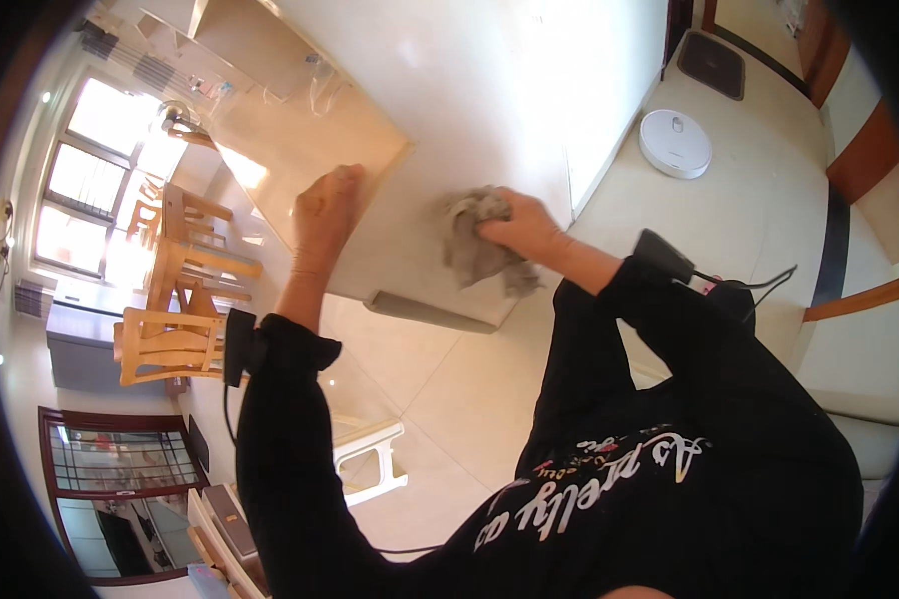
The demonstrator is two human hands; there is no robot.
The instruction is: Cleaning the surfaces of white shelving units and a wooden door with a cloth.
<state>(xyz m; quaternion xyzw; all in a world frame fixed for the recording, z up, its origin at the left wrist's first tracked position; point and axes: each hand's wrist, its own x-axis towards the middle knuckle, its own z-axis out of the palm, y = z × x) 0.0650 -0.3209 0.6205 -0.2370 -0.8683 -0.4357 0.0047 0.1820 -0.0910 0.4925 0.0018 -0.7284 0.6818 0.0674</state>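
In my right hand [522, 230] is a crumpled grey cloth [474, 245], pressed against the pale cabinet panel [400, 230] near its lower end. The part of the cloth away from my fingers hangs loose and looks slightly blurred. My left hand [327, 212] is closed in a fist at the edge where the pale panel meets a tan surface [300, 135]. Its curled fingers hide whatever may be inside them. A grey strip [432, 311] runs along the panel's bottom end, close to the floor.
A round white robot vacuum [675, 144] sits on the floor at the right, with a dark mat [711, 66] beyond it. On the left stand wooden chairs [173, 344] near bright windows. A white plastic stool [372, 457] is beside my left arm.
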